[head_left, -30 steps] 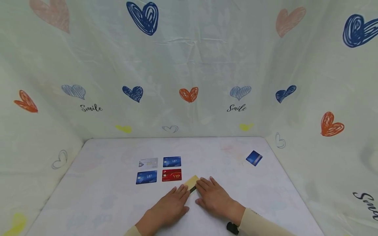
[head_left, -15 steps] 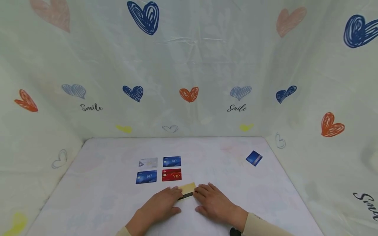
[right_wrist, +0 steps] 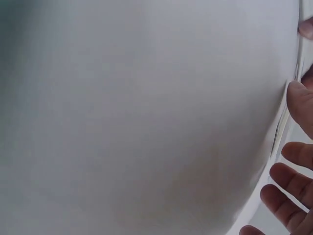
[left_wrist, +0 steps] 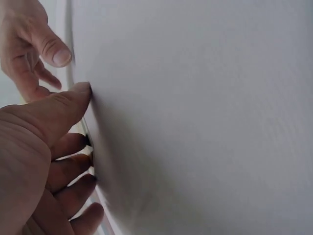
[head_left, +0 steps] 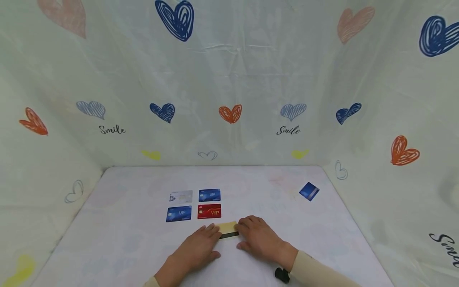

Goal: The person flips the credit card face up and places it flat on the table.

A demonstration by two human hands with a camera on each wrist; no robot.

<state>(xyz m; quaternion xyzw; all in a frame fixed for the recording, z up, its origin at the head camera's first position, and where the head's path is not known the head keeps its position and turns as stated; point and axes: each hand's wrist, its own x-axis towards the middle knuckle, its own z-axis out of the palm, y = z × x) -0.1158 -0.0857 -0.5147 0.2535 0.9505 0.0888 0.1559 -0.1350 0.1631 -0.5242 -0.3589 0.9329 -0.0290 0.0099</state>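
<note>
The fingers of the left hand [head_left: 197, 248] are loosely extended, tips resting on the left end of a yellow card [head_left: 227, 228], thumb held off to the near side. The right hand [head_left: 261, 239] mirrors it at the other end, its fingers slightly bent and touching the card's right end, thumb likewise apart — neither hand is closed round anything. How hard the fingertips press cannot be told.

The yellow card lies flat, with a dark stripe along its near edge, just in front of the red VIP card [head_left: 209, 211] and a little to its right, with a narrow gap between them. Directly behind the red card is a blue VIP card [head_left: 209, 195]; directly to its left, a second blue VIP card [head_left: 178, 214]; behind and to the left, a silver card [head_left: 181, 197]. Well to the right of the red card and slightly farther back lies a striped blue card [head_left: 309, 191], turned askew. All lie on a white tabletop [head_left: 136, 247] — and behind the red card, beyond the table's far edge, hangs a pale curtain [head_left: 229, 71] printed with hearts
</note>
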